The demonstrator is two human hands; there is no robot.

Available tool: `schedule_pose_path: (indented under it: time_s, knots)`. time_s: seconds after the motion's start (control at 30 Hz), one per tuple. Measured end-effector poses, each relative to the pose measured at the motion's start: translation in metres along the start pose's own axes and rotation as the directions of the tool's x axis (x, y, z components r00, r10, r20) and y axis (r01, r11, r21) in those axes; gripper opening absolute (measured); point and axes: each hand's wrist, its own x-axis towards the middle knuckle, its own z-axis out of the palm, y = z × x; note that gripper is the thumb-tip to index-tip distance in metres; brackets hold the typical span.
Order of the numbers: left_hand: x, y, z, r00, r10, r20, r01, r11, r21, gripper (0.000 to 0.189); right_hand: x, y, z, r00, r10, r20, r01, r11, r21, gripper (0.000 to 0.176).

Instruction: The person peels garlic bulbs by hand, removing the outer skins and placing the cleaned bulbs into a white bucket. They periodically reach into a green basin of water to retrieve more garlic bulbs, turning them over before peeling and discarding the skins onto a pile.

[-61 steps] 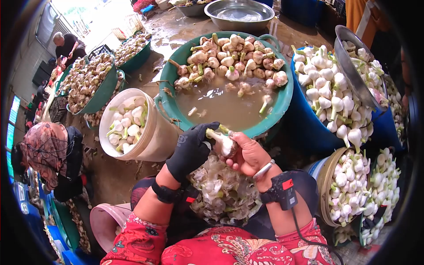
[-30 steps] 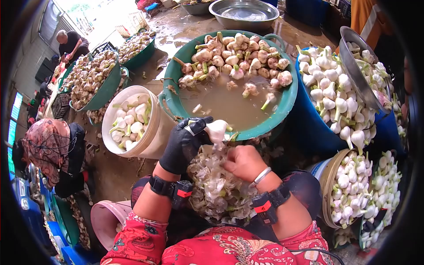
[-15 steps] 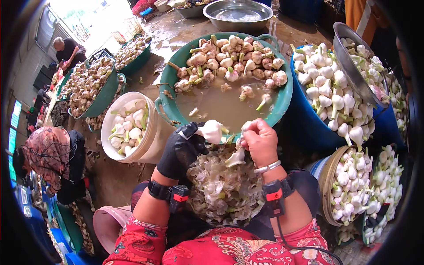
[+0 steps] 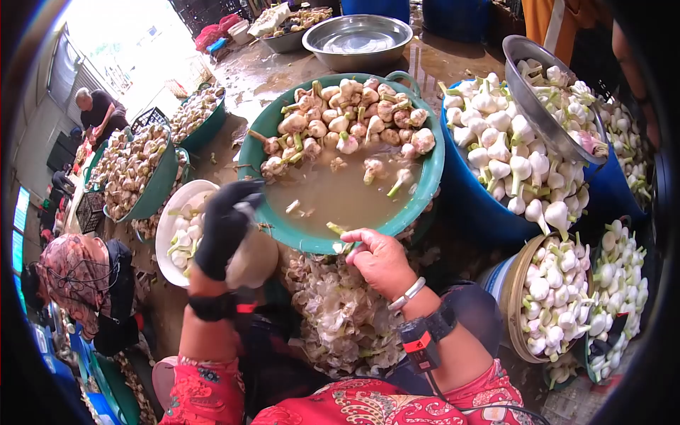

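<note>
My left hand [image 4: 225,228], in a black glove, is smeared by motion beside the white bucket [image 4: 168,263] of peeled garlic bulbs [image 4: 185,237]. A small pale piece shows at the glove, too blurred to name. My right hand [image 4: 384,263] is bare, its thumb and index finger pinched together at the front rim of the green basin [image 4: 433,173]. A green garlic stem [image 4: 336,228] lies by those fingertips; what is between them is hidden. Unpeeled garlic bulbs [image 4: 347,117] are heaped at the back of the basin, in murky water. Below my hands lies a pile of garlic skins [image 4: 347,312].
A blue barrel [image 4: 464,188] of white garlic with a tilted metal bowl [image 4: 528,92] stands to the right. Below it sits another bucket [image 4: 499,273] of garlic. A metal basin [image 4: 358,39] is at the back. Two people [image 4: 74,276] [image 4: 99,110] are on the left.
My left hand has swung left to the white bucket, and the bulb it held no longer shows. My right hand has moved left and down to the basin's rim. The view has shifted slightly.
</note>
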Motion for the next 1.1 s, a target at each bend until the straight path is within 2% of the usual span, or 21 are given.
schedule_pose_path:
  time_s: [0.07,0.1,0.13,0.17,0.2,0.23,0.3,0.43,0.5,0.53,0.57,0.6,0.63,0.7,0.73,0.77,0.83,0.87,0.9,0.97,1.1]
  knots:
    - [0.024,-0.006,0.072,0.988,0.103,0.117,-0.100,0.994,-0.033,0.030,0.003,0.002,0.002,0.993,-0.076,-0.085,0.080,0.996,0.041,0.021]
    - [0.032,-0.001,0.105,0.956,-0.134,0.260,0.184,0.967,-0.178,0.043,0.006,0.003,0.001,0.976,-0.144,-0.166,0.159,0.984,0.079,0.026]
    - [0.041,-0.017,0.141,0.935,-0.119,0.333,0.216,0.938,-0.271,0.054,0.005,-0.005,-0.004,0.972,-0.121,-0.203,0.145,0.984,0.107,0.023]
    - [0.055,-0.034,0.178,0.791,-0.293,0.537,0.610,0.437,-0.661,0.067,0.007,-0.002,-0.008,0.963,-0.127,-0.237,0.156,0.982,0.109,0.022]
    - [0.067,-0.046,0.205,0.830,-0.278,0.484,0.496,0.766,-0.410,0.074,0.009,-0.002,-0.012,0.961,-0.109,-0.254,0.150,0.978,0.148,0.020]
    - [0.076,-0.059,0.232,0.862,-0.254,0.439,0.315,0.947,-0.069,0.082,0.010,-0.003,-0.015,0.960,-0.087,-0.266,0.139,0.972,0.187,0.018]
    - [0.086,-0.111,0.301,0.926,-0.287,0.243,0.250,0.952,0.175,0.054,0.012,-0.011,-0.024,0.969,-0.027,-0.245,0.098,0.953,0.285,0.014]
    - [0.102,-0.092,0.292,0.927,-0.194,0.322,0.119,0.964,0.239,0.035,0.016,-0.023,-0.037,0.967,0.014,-0.256,0.081,0.930,0.359,0.012]
    - [0.106,-0.083,0.270,0.777,-0.381,0.501,0.445,0.896,-0.009,0.024,0.018,-0.027,-0.041,0.975,0.040,-0.218,0.058,0.902,0.427,0.014]
    - [0.107,-0.075,0.253,0.813,-0.298,0.500,0.369,0.928,-0.047,0.024,0.019,-0.024,-0.041,0.969,0.025,-0.247,0.088,0.895,0.437,0.016]
    - [0.098,-0.066,0.234,0.821,-0.298,0.486,0.424,0.889,-0.171,0.024,0.019,-0.022,-0.039,0.961,0.008,-0.275,0.120,0.887,0.446,0.019]
    - [0.089,-0.038,0.204,0.831,-0.297,0.471,0.466,0.834,-0.296,0.024,0.021,-0.018,-0.039,0.949,-0.009,-0.316,0.109,0.947,0.302,0.037]
    - [0.077,-0.022,0.179,0.829,-0.272,0.489,0.483,0.788,-0.381,0.024,0.022,-0.015,-0.038,0.950,-0.010,-0.313,0.110,0.946,0.304,0.037]
    - [0.044,0.008,0.131,0.808,-0.211,0.550,0.531,0.666,-0.524,0.027,0.025,-0.010,-0.032,0.841,-0.436,-0.321,0.381,0.898,-0.219,0.057]
    - [0.025,0.018,0.110,0.793,-0.151,0.590,0.555,0.580,-0.597,0.029,0.022,-0.010,-0.029,0.910,-0.349,-0.223,0.334,0.937,-0.102,0.068]
    - [0.008,0.030,0.092,0.745,-0.203,0.635,0.633,0.516,-0.578,0.031,0.018,-0.013,-0.022,0.932,-0.326,-0.159,0.340,0.938,0.071,0.066]
    - [-0.024,0.039,0.075,0.746,-0.269,0.609,0.661,0.416,-0.625,0.031,0.016,-0.009,-0.015,0.975,-0.213,0.060,0.183,0.929,0.320,0.068]
    - [-0.036,0.038,0.072,0.773,-0.289,0.565,0.634,0.373,-0.677,0.033,0.012,-0.008,-0.007,0.977,-0.202,0.063,0.157,0.893,0.422,0.065]
    - [-0.044,0.036,0.069,0.787,-0.298,0.541,0.615,0.295,-0.731,0.034,0.006,-0.014,-0.003,0.983,-0.163,0.083,0.113,0.897,0.426,0.064]
    - [-0.059,0.026,0.071,0.893,-0.237,0.383,0.448,0.553,-0.702,0.034,0.002,-0.014,0.005,0.986,-0.069,0.152,-0.014,0.874,0.486,0.064]
    - [-0.063,0.021,0.068,0.851,-0.319,0.416,0.515,0.357,-0.780,0.032,0.000,-0.011,0.019,0.989,-0.111,0.094,0.054,0.879,0.474,0.065]
